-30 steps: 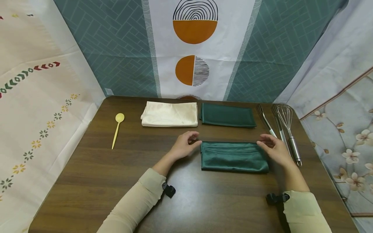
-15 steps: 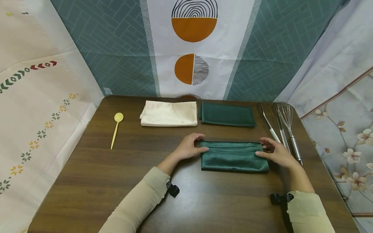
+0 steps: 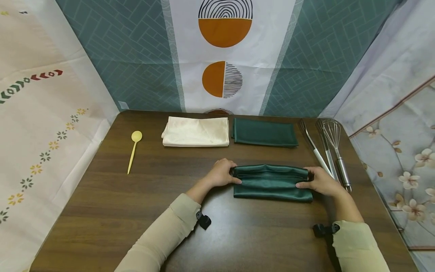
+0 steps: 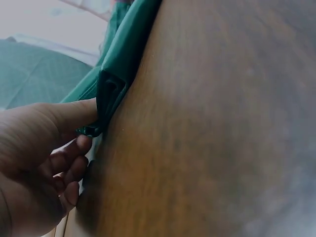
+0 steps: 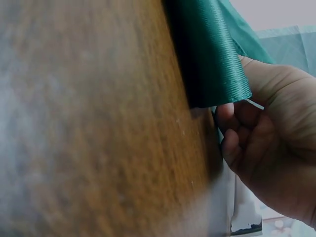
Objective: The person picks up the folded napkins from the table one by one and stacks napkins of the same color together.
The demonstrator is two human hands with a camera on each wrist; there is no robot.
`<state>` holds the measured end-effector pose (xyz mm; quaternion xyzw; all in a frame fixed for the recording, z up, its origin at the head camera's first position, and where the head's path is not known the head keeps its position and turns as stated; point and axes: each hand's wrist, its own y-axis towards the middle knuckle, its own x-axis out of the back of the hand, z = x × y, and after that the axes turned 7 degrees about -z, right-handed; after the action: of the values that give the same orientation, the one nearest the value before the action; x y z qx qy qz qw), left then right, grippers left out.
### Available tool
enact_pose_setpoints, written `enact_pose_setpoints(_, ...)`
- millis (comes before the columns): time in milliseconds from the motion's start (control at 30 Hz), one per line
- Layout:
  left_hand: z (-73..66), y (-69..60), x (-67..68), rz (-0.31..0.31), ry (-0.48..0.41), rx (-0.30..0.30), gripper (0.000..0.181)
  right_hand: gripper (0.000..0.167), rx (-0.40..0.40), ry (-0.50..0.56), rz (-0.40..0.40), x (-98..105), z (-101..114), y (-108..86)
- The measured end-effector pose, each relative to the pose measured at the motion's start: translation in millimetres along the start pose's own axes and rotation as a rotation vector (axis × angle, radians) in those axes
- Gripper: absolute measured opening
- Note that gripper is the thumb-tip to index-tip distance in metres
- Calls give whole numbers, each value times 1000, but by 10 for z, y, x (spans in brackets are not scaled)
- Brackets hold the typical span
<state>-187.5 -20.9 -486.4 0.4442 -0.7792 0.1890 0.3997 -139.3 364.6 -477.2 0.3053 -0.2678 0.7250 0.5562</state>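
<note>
A folded, shiny green cloth (image 3: 268, 189) lies on the wooden table with its far edge raised a little. My left hand (image 3: 220, 173) pinches the cloth's far left corner, thumb on top and fingers behind. At the far right corner my right hand (image 3: 321, 182) grips the same cloth with its thumb over the near face. In the left wrist view the folded layers of the green cloth (image 4: 116, 69) show at the end by the thumb. The right wrist view has the rounded fold of the green cloth (image 5: 217, 64) beside the curled fingers.
Behind lie a folded cream cloth (image 3: 196, 132) and a second folded green cloth (image 3: 265, 133). A yellow spoon (image 3: 134, 149) rests at the left of the table (image 3: 102, 211). On the right are a whisk (image 3: 336, 147) and other metal-and-white utensils (image 3: 317, 153).
Both hands have come in onto the far corners of the near green cloth and taken hold of it. Its far edge has risen and bunched slightly.
</note>
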Motion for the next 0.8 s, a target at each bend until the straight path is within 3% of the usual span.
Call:
enact_pose_setpoints(133, 6, -12, 17, -11, -36, -28, 30, 44, -4, 29, 22, -1, -9, -18)
enact_pose_setpoints(233, 19, -13, 22, -24, -83, -31, 37, 41, -1, 34, 31, 1, -5, -33)
enact_pose_setpoints(333, 29, -14, 15, -35, -149, -25, 43, 23, 12, 25, 20, 2, 2, -44)
enact_pose_setpoints(367, 35, -16, 8, -32, -176, -15, 44, 20, 8, 18, 10, 1, 7, -46)
enact_pose_setpoints(500, 62, -19, -30, -39, -321, 32, 44, 32, -53, 2, -2, 3, 38, -58)
enact_pose_setpoints(567, 68, -21, -41, -47, -379, 54, 44, 51, -90, 2, 7, 8, 53, -64)
enact_pose_setpoints(667, 58, -23, -39, -51, -438, 84, 42, 46, -85, 17, 1, 13, 47, -73)
enact_pose_setpoints(733, 44, -26, -32, -45, -495, 118, 34, 32, -74, 23, -17, 7, 32, -70)
enact_pose_setpoints(800, 38, -25, -31, -43, -545, 149, 27, 35, -56, 33, -48, 0, 24, -69)
